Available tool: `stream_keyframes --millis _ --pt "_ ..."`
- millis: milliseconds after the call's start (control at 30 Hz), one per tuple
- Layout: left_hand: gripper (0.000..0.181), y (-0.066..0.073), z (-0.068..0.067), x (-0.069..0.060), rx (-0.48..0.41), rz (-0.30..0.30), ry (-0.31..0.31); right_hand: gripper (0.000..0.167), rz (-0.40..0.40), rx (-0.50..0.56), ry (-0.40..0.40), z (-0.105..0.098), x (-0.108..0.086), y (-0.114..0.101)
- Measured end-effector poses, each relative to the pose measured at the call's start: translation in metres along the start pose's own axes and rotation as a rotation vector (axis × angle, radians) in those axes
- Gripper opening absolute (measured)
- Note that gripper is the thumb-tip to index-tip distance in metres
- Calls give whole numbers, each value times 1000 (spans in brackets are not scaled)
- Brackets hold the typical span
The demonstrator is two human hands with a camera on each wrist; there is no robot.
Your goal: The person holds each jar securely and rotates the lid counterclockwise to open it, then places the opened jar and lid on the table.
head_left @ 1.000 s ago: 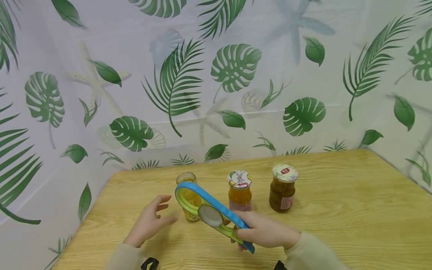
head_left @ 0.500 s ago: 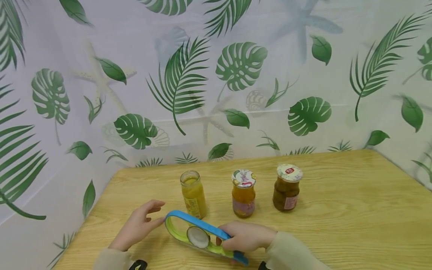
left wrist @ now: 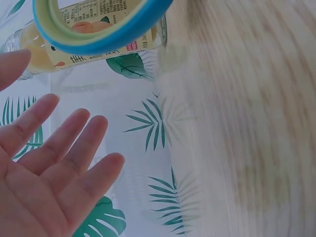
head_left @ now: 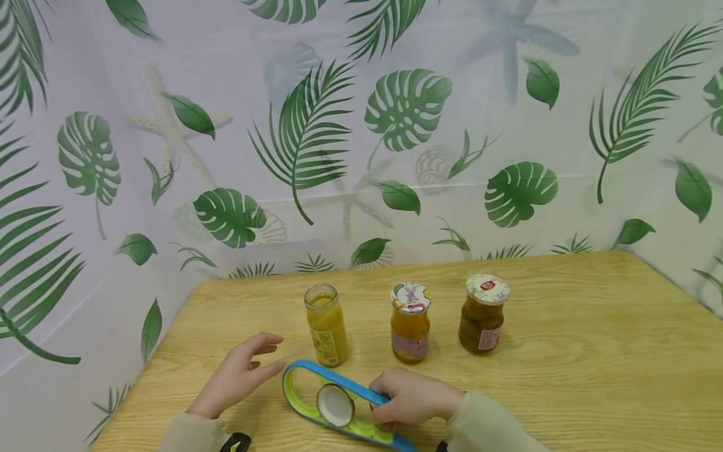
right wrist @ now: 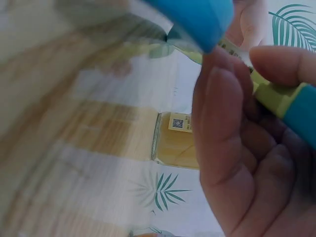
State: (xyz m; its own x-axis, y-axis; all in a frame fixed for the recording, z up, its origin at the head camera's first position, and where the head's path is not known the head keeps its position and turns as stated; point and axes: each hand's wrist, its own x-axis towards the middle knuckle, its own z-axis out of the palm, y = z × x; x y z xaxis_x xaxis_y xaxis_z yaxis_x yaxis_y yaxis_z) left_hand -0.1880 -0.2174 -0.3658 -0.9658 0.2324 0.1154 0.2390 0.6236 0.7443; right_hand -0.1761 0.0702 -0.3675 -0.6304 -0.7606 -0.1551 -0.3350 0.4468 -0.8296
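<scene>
My right hand (head_left: 415, 397) grips a blue and green jar opener (head_left: 316, 366), its fingers curled round the handle end. Inside the opener's loop sits a round jar lid (head_left: 336, 405), showing its pale inner face. My left hand (head_left: 237, 375) is held just left of the loop, fingers apart and holding nothing; the left wrist view shows its palm (left wrist: 44, 187). Behind the opener stands an uncapped glass jar (head_left: 327, 329) of yellow fruit, upright. Parts of the opener's handles are hidden by my right fingers.
Two capped jars stand to the right of the uncapped one: an orange one (head_left: 410, 326) and a brown one (head_left: 482, 317). All rest on a wooden table (head_left: 576, 339), backed by a leaf-printed cloth (head_left: 429, 213).
The opener, with the lid in its loop, has come down and towards me from in front of the uncapped jar, which now shows more fully. My left hand has shifted slightly; the view has turned a little.
</scene>
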Motion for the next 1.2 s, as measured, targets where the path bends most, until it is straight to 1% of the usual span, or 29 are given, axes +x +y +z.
stream_keyframes --millis 133,233,400,500,667,767,967,1200 --pt "37 0 1 -1 9 17 5 12 13 66 6 1 0 0" --pt "37 0 2 -1 15 30 8 7 32 151 1 2 -1 -1" --pt "38 0 3 -1 19 43 -1 6 57 341 -56 4 -3 1" --pt "39 0 2 0 23 54 -3 7 79 398 -82 5 -4 2" --pt "40 1 2 0 25 49 -15 5 115 404 -78 7 -4 3" --pt "42 1 2 -1 20 37 -25 5 129 411 -83 8 -4 4" --pt "41 1 3 -2 9 22 -32 6 124 415 -114 8 -4 4" --pt "42 0 4 -2 6 13 -37 6 115 422 -122 9 -5 4"
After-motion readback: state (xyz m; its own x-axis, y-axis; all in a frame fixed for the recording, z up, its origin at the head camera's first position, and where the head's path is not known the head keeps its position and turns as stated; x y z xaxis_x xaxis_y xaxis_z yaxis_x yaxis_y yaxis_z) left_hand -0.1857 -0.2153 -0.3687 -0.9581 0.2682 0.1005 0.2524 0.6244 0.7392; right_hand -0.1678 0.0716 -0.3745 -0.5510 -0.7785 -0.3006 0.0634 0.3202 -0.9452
